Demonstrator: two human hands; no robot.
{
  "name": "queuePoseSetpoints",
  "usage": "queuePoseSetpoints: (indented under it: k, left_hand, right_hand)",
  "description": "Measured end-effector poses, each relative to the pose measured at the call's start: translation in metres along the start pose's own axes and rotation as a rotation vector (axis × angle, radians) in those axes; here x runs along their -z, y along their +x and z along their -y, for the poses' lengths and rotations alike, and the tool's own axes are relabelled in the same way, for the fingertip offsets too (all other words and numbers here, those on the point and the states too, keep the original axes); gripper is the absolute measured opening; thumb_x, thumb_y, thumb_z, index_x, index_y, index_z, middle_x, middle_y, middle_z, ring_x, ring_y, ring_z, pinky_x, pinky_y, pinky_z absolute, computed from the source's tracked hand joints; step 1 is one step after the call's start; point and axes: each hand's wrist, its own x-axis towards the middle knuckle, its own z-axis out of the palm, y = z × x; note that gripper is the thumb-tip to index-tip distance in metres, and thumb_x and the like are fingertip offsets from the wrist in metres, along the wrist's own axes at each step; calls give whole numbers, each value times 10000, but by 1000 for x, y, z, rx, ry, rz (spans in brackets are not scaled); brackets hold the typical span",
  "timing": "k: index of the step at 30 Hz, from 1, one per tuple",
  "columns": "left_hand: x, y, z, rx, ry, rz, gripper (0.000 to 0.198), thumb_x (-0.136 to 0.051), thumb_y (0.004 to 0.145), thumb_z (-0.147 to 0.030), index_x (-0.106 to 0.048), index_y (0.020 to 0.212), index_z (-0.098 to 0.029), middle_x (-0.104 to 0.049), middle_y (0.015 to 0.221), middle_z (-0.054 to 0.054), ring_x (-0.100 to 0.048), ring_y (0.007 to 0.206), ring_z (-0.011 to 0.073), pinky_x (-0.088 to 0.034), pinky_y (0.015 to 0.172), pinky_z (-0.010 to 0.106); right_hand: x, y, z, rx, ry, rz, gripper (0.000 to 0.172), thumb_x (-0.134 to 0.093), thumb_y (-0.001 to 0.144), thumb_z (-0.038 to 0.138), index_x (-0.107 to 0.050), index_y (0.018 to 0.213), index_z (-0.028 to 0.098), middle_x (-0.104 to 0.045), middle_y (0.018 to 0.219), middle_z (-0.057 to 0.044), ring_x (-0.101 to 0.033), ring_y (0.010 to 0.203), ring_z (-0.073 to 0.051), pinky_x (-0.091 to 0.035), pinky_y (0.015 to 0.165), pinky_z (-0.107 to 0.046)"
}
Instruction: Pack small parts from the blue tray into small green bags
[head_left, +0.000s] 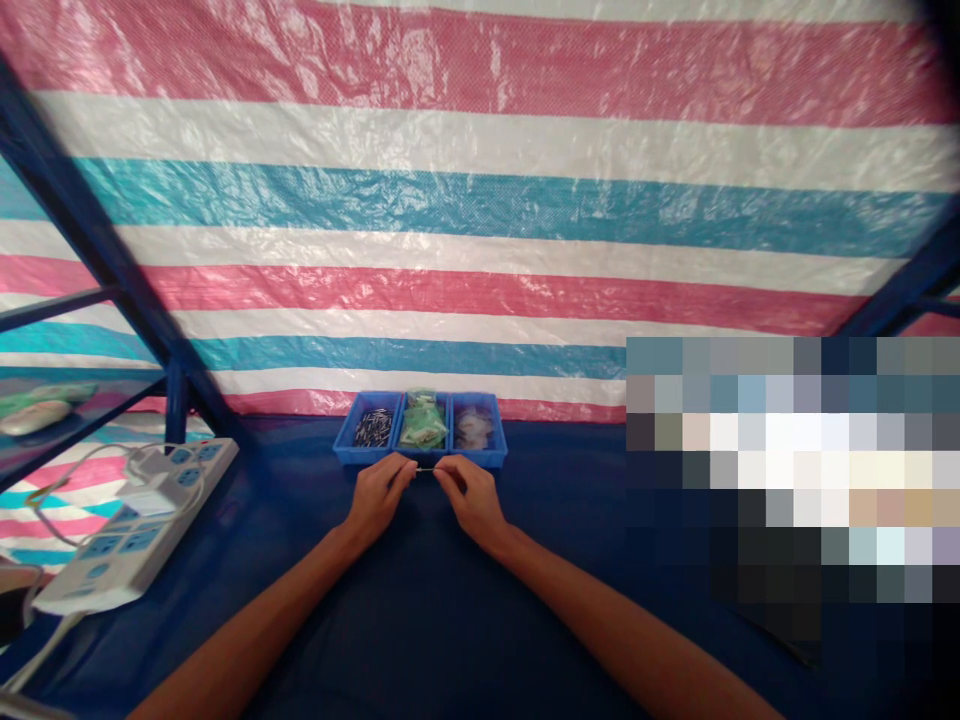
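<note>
Between my two hands runs a thin, light-coloured rod-like piece, too small to name. My left hand pinches its left end with thumb and fingertips. The right end is pinched by my right hand. Just behind the hands stand three blue bins side by side. Many small, dark, metallic pin-like parts lie in the left bin. Green plastic packaging fills the middle one. In the right bin are whitish, translucent pieces whose kind I cannot make out.
A white power strip with cables and a plugged-in adapter lies on the dark blue table at the left. Blue frame posts rise at the sides, before a striped plastic sheet. A pixelated area hides the right side.
</note>
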Motion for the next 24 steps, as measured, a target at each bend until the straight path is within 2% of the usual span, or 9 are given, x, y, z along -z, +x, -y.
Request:
queuePoseSetpoints:
  k: [5, 12, 19, 24]
  left_hand:
    - [-1, -1, -1, -41, -29, -38, 213, -470, 905, -329, -613, 865, -176, -657, 817, 31, -611, 744, 138, -477, 706, 234]
    - [-1, -1, -5, -123, 14, -94, 173, -516, 886, -277, -654, 851, -178, -681, 822, 34, -636, 768, 138, -498, 759, 242]
    - [-1, 0, -4, -165, -34, -131, 149, -552, 867, -258, -675, 853, -175, -695, 814, 36, -646, 755, 139, -521, 738, 241]
    - [-1, -2, -4, -188, -67, -160, 167, -572, 851, -215, -685, 972, -194, -714, 920, 37, -669, 805, 152, -542, 762, 256]
  right_hand:
    - [1, 1, 1, -2, 2, -8, 232, -437, 918, 305, -609, 830, 176, -622, 752, -31, -562, 668, -148, -422, 644, -253]
    - [2, 0, 1, -11, -22, -9, 248, -440, 920, 307, -608, 797, 173, -610, 730, -29, -557, 663, -148, -418, 644, -251]
    - [0, -1, 0, -2, -25, -2, 237, -445, 916, 295, -604, 795, 167, -604, 718, -30, -544, 644, -143, -405, 626, -247]
    - [-1, 0, -3, 15, -2, 21, 212, -454, 910, 258, -634, 837, 172, -640, 771, -39, -588, 713, -155, -435, 688, -255]
